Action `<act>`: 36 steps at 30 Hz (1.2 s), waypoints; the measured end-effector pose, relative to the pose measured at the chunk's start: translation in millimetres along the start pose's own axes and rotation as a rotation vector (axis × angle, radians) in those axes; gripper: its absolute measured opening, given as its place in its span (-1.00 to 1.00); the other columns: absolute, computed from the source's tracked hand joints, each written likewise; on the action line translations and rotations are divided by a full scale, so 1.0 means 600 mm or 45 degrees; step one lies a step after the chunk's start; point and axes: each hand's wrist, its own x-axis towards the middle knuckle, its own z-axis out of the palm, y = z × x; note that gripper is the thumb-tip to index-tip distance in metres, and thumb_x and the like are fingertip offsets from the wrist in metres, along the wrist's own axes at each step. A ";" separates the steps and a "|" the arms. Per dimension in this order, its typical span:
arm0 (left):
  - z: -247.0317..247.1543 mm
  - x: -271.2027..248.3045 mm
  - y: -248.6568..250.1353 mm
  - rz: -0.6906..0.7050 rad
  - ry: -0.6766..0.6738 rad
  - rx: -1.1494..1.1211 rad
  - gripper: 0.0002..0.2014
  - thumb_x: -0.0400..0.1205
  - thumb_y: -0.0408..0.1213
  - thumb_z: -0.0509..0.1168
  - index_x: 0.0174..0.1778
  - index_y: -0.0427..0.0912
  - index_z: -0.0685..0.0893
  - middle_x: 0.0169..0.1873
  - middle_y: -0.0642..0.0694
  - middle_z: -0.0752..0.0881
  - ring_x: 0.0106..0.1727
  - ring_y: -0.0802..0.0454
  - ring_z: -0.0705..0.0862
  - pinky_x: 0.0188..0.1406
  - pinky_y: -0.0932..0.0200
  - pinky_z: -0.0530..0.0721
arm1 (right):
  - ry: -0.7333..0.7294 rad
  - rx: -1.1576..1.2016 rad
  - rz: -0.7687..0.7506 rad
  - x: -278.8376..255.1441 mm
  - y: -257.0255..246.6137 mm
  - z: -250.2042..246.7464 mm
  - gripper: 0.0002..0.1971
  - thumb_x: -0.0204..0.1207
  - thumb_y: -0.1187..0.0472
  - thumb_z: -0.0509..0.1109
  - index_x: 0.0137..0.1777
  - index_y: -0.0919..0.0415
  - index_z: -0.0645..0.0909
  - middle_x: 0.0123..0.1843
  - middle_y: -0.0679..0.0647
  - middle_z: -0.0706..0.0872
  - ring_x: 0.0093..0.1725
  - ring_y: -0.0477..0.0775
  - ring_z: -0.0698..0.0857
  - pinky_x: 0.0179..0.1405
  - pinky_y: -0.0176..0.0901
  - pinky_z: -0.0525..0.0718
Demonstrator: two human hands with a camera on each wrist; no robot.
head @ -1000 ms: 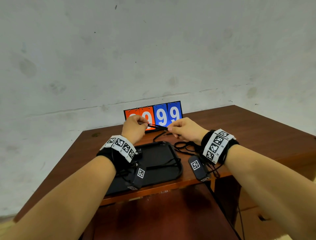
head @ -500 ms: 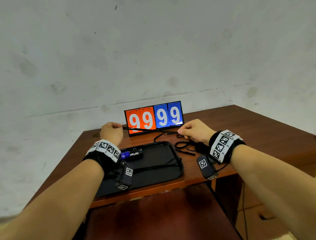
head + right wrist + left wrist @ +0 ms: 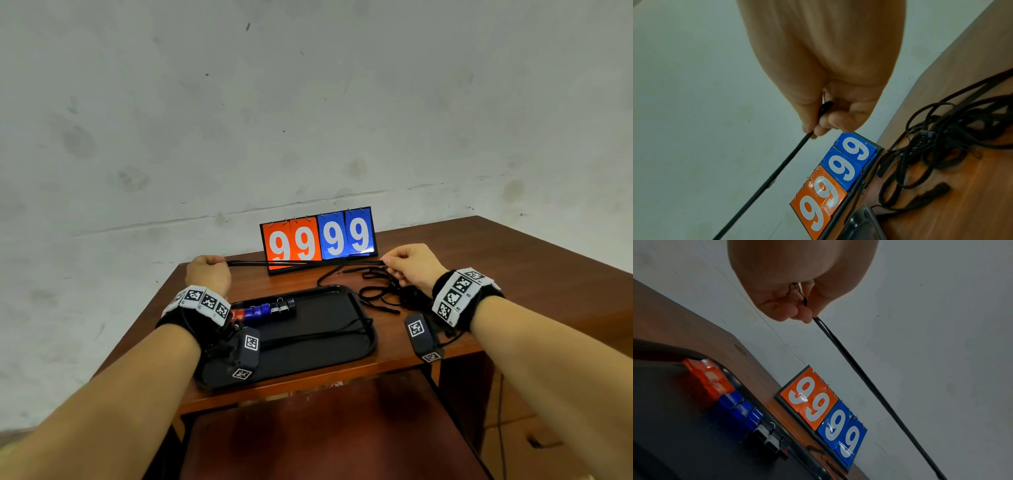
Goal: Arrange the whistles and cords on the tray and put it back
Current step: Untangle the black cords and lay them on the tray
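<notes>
A black cord (image 3: 305,263) is stretched taut above the table between both hands. My left hand (image 3: 209,270) pinches one end (image 3: 813,318), its thin loop tucked in the palm. My right hand (image 3: 407,262) pinches the other end (image 3: 812,133). Below them lies a black tray (image 3: 329,346) with a row of orange, blue and black whistles (image 3: 265,310) along its far rim (image 3: 725,402). One cord (image 3: 308,337) lies across the tray. A tangle of black cords (image 3: 383,291) sits on the table right of the tray (image 3: 941,138).
A flip scoreboard (image 3: 320,240) reading 9999 stands at the table's back edge against the wall, just behind the stretched cord. The wooden table (image 3: 479,260) extends to the right. A lower wooden surface (image 3: 325,435) sits under the front edge.
My hands have moved apart from the middle, left hand going left and right hand going right, drawing the cord out straight between them.
</notes>
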 end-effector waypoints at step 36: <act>-0.200 -0.038 -0.141 0.152 -0.369 0.655 -0.87 0.53 -0.36 0.47 -0.32 -0.12 0.74 -0.41 -0.07 0.75 -0.38 -0.06 0.71 -0.14 0.08 0.75 | -0.075 -0.328 0.075 -0.060 0.065 0.090 -0.90 0.44 0.44 0.47 -0.28 0.30 0.74 -0.36 0.33 0.76 -0.45 0.12 0.62 -0.51 -0.16 0.58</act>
